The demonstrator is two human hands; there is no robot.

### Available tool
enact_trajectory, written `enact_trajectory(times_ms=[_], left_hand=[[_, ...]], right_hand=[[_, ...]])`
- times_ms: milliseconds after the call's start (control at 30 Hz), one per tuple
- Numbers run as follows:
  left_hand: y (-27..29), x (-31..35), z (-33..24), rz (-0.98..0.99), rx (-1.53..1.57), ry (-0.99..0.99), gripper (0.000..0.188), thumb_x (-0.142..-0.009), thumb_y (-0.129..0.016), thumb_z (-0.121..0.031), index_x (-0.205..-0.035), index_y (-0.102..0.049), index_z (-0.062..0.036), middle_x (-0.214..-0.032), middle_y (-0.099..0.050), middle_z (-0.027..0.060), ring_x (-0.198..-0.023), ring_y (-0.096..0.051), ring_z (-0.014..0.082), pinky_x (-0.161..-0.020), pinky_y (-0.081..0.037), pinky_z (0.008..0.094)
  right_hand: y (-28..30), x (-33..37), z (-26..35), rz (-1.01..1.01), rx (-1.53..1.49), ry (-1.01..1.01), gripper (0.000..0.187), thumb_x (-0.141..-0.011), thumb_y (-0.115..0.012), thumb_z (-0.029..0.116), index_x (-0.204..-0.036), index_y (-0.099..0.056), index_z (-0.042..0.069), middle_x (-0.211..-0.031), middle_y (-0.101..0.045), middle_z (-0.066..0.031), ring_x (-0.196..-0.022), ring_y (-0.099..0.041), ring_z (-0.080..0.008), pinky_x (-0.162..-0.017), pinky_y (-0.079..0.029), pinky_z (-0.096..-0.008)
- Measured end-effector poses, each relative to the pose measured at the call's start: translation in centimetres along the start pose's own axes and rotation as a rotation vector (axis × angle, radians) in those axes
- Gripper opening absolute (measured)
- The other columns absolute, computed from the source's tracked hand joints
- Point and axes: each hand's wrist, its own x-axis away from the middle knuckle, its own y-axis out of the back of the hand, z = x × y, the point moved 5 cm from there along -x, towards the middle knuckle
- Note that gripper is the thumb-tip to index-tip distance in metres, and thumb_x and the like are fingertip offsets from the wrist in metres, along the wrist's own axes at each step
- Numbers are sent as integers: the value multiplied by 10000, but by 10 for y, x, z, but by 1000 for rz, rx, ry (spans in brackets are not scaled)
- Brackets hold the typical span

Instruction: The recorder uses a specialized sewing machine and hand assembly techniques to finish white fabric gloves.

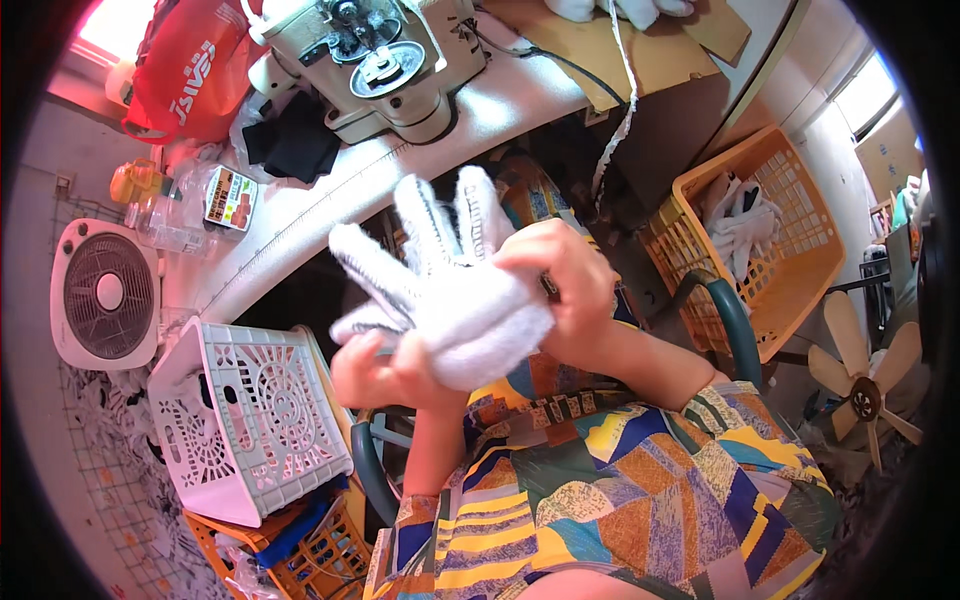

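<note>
Apparently this step spreads the white glove [478,312], left hand [385,374] and right hand [572,285] pinching its sides; regripping would mean loosening one

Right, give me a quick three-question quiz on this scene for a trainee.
1. What do the left hand and right hand both hold?
2. True or false: the white crate is to the person's left.
3. Which of these is on the table? A) bladed fan B) sewing machine C) yellow basket

Key:
1. A white glove.
2. True.
3. B, the sewing machine.
</note>
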Motion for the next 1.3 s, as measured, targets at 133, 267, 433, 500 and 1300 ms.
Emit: enact_trajectory(times_ms=[133,267,433,500,1300], left_hand=[[-18,-18,-13,275,197,-16,387,-732,-799,-233,-890,-492,-57,-968,-602,112,-959,-576,286,-860,-423,403],[-29,-20,-10,411,387,62,349,-688,-782,-199,-848,-516,-39,-834,-610,92,-815,-594,283,-853,-402,394],[-31,-21,-17,389,302,4,304,-735,-728,-231,-828,-507,-44,-869,-606,115,-819,-605,286,-847,-386,420],[-31,-21,-21,408,300,-40,289,-735,-722,-209,-821,-502,-43,-884,-605,118,-828,-600,285,-841,-384,421],[-56,9,43,699,663,641,307,-658,-648,-26,-963,-621,-47,-821,-671,106,-848,-605,299,-778,-470,381]], right_hand=[[-6,-8,2,30,114,144,237,-652,-686,57,-868,-591,65,-831,-570,-80,-712,-579,-279,-614,-477,-356],[-10,-8,-2,126,194,250,208,-675,-671,114,-870,-601,96,-792,-512,-51,-698,-547,-230,-581,-442,-341],[-5,-23,11,151,361,309,332,-699,-674,132,-1031,-663,126,-889,-551,-42,-805,-571,-202,-717,-476,-351],[-5,-23,11,194,332,354,341,-705,-669,132,-1047,-674,127,-896,-563,-41,-819,-578,-194,-729,-474,-345],[-35,9,-22,581,-1002,-901,925,-665,-891,269,-1409,-411,2,-1338,-519,-74,-1219,-506,-166,-1042,-376,-304]])
